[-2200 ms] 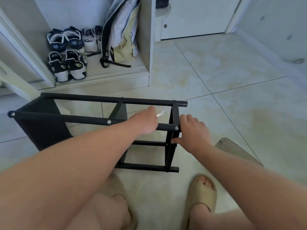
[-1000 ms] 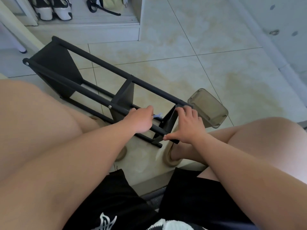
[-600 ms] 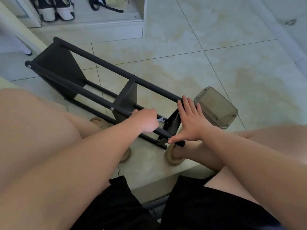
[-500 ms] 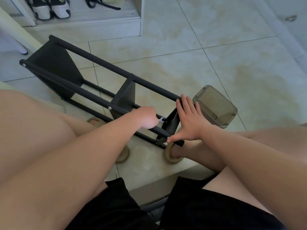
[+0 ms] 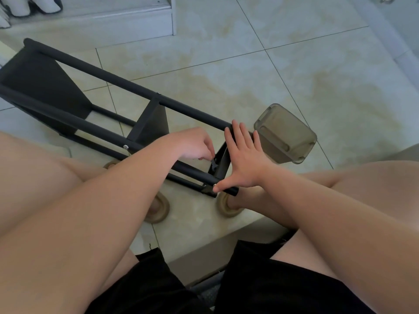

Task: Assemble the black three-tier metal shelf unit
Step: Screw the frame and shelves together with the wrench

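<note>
The black metal shelf unit [image 5: 108, 82] lies on its side on the tiled floor, long tubes running from upper left to lower right. My left hand [image 5: 195, 143] is curled over the near tube and pinches a small dark tool [image 5: 213, 163] at the end panel's corner. My right hand [image 5: 243, 159] lies flat with straight fingers against the end panel [image 5: 221, 164], thumb pressing on the near tube's end [image 5: 229, 190].
A smoky translucent plastic container [image 5: 285, 132] lies on the floor just right of the shelf end. My sandalled feet [image 5: 229, 206] rest on the floor under the frame. A white cabinet base [image 5: 113, 21] with shoes stands at the top left.
I have sat down and the view has tilted down. My right hand went from gripping the end panel to lying flat on it. My left hand shifted slightly toward the panel corner.
</note>
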The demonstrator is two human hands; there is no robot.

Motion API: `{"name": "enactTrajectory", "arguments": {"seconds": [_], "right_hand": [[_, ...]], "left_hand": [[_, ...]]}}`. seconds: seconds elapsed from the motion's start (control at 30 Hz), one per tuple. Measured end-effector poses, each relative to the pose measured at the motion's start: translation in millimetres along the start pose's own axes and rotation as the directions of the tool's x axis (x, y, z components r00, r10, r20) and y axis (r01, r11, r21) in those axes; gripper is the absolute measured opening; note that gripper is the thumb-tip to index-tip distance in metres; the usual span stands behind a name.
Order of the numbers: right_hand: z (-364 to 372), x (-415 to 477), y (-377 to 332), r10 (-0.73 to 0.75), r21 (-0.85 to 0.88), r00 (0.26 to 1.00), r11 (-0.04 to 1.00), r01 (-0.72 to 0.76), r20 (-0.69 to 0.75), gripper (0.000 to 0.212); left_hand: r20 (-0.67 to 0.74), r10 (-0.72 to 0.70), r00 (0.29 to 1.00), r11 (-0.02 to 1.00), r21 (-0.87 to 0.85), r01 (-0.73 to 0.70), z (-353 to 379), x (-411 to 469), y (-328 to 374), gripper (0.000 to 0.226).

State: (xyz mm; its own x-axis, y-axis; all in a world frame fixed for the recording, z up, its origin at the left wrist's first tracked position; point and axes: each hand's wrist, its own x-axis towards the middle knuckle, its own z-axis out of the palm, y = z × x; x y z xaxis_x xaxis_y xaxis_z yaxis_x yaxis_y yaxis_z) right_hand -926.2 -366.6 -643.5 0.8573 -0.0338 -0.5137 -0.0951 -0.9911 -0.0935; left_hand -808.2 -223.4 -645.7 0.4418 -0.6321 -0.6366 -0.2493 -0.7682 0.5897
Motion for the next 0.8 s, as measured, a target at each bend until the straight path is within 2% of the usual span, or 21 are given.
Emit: {"name": "enactTrajectory", "arguments": {"seconds": [0.1,0.17,0.27,0.43,0.57,0.67,0.8], "right_hand": [[0.7,0.9,-1.8,0.001,0.006,1.000,1.000,-0.001,-0.007,0.159],[0.3,0.9,-2.8,0.002,0.007,1.000,1.000,-0.002,-0.007,0.160],[-0.4,0.0,-4.9,0.007,0.019,1.000,1.000,-0.007,-0.009,0.160],[-0.6,-0.7,-7.0,0.013,0.015,1.000,1.000,-0.013,-0.011,0.160],[-0.7,-0.7,-7.0,0.015,0.020,1.000,1.000,-0.014,-0.011,0.161],[0.1,-0.4,-7.3,0.014,0.022,1.000,1.000,-0.013,-0.016,0.161],[0.5,-0.3,-7.7,0.013,0.022,1.000,1.000,-0.012,-0.017,0.161]], "left_hand": [[-0.004,-0.043,0.999,0.982,-0.184,0.041,3.4,0.9,1.5,0.013],[0.023,-0.103,0.994,0.927,-0.359,0.104,7.7,1.8,3.0,0.009],[0.052,-0.180,0.982,0.833,-0.524,0.180,15.9,4.4,1.8,0.023],[-0.041,-0.215,0.976,0.850,-0.500,0.166,25.4,7.1,3.1,0.029],[-0.013,-0.217,0.976,0.828,-0.532,0.178,24.4,3.0,11.6,0.028],[-0.001,-0.200,0.980,0.865,-0.470,0.176,25.3,2.5,12.7,0.025],[-0.061,-0.151,0.987,0.911,-0.396,0.115,27.6,5.0,10.1,0.014]]}}
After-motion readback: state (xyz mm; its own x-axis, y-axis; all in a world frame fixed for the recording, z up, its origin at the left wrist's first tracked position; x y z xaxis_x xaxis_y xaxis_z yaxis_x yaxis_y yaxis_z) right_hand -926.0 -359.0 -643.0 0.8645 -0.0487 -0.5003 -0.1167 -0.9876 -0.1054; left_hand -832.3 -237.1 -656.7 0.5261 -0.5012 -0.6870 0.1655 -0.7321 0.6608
